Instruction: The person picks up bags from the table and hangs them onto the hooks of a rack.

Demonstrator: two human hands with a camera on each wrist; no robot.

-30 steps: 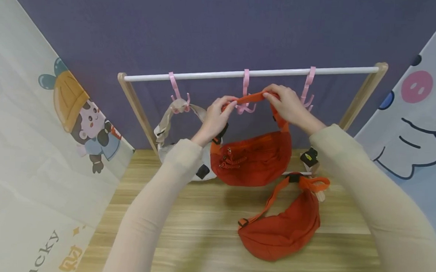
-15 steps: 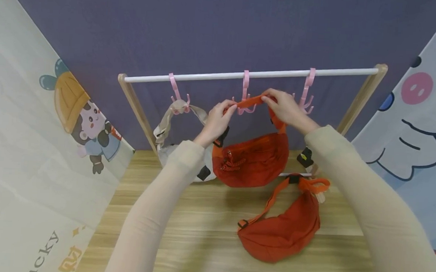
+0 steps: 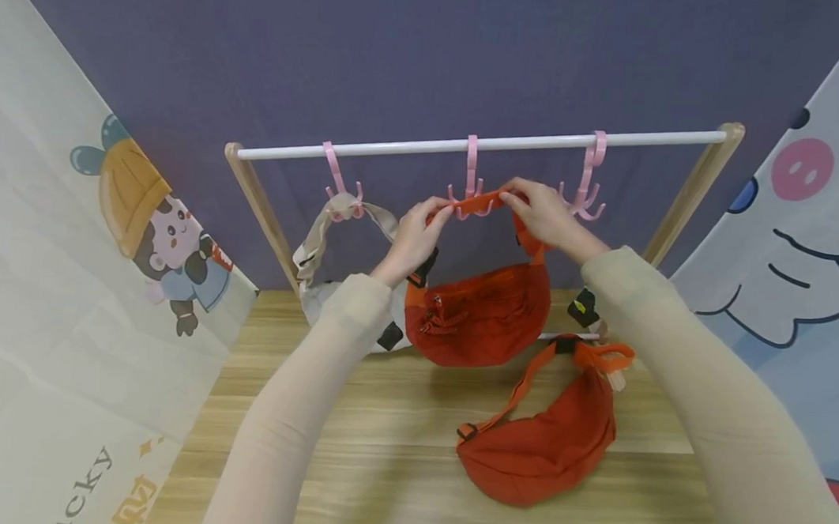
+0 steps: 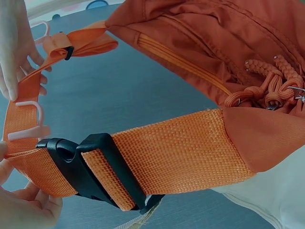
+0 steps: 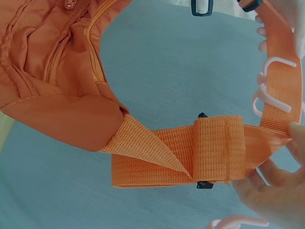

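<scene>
Both hands pinch the orange strap (image 3: 481, 201) of a red waist bag (image 3: 481, 313) at the middle pink hook (image 3: 471, 170). My left hand (image 3: 414, 236) holds the strap left of the prongs, close to a black buckle (image 4: 90, 167). On the right side my right hand (image 3: 548, 215) pinches it, near a folded strap end (image 5: 219, 149). Between the hands the strap lies behind the front prongs (image 5: 274, 98). Below the strap the bag hangs in the air, zipper and braided pulls facing out. How the strap bears on the prongs is partly hidden.
A beige bag (image 3: 318, 288) hangs on the left pink hook (image 3: 333, 166). The right pink hook (image 3: 587, 180) bears nothing. Another red bag (image 3: 537, 458) lies on the wooden floor (image 3: 365, 481), its strap by the rack's base. The white rail (image 3: 411, 146) spans wooden posts (image 3: 694, 193).
Both hands have lowered the strap from above the prongs to among them. The bag has sunk slightly, and my right hand has shifted a little left. The other bags stay put.
</scene>
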